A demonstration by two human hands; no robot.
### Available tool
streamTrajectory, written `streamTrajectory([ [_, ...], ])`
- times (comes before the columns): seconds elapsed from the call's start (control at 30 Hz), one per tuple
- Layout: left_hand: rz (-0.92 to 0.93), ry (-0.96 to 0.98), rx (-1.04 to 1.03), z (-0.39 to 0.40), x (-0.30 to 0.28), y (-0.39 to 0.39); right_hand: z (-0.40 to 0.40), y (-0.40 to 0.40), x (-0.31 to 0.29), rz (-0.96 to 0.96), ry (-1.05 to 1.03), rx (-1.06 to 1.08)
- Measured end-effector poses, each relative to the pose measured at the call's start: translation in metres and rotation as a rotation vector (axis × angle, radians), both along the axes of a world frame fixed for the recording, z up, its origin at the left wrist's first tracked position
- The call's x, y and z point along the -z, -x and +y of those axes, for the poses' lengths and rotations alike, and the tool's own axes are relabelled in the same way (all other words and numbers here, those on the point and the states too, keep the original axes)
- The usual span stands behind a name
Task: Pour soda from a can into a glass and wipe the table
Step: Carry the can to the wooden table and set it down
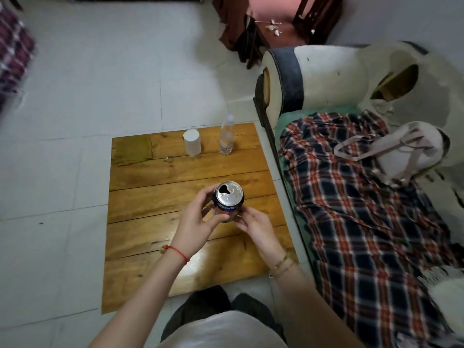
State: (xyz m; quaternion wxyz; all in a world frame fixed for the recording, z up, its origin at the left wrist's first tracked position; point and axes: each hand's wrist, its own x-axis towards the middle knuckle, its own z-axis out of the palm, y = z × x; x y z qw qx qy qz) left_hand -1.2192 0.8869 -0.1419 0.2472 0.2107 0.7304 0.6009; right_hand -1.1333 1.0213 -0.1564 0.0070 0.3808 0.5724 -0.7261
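You've got a silver-topped, dark-blue can (228, 200) w/ an orange lower band over the honey-brown plank table (140, 197) — white roll (192, 142) far side, red/navy/white plaid blanket (364, 197) right, red string bracelet (178, 252) near.

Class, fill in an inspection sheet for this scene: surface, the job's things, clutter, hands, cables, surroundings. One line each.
Surface: low wooden table of planks, standing on a tiled floor; a greenish patch at its far left corner.
Job's things: opened can, upright, held above the table; no glass or wiping cloth seen.
Clutter: white cylinder and clear plastic bottle, both upright at the far edge, apart.
Hands: left hand grips the can's side; right hand holds its lower part.
Cables: nothing seen.
Surroundings: sofa to the right with a plaid blanket and a pale bag on it.
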Motion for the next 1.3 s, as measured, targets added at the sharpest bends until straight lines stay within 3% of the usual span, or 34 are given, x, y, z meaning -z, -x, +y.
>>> streamTrajectory([
  [0.47,-0.115,0.078,-0.192,0.061,0.161,0.032,0.057,0.044,0.166,-0.115,-0.621,-0.438],
  [0.67,-0.104,0.110,-0.302,0.074,0.225,0.029,0.074,0.044,0.235,-0.034,-0.785,-0.559],
  [1.0,-0.115,0.165,-0.320,0.079,0.285,0.028,0.092,0.045,0.301,0.059,-0.773,-0.597],
  [1.3,-0.144,0.138,-0.308,0.073,0.306,0.017,0.087,0.040,0.315,0.027,-0.724,-0.643],
])
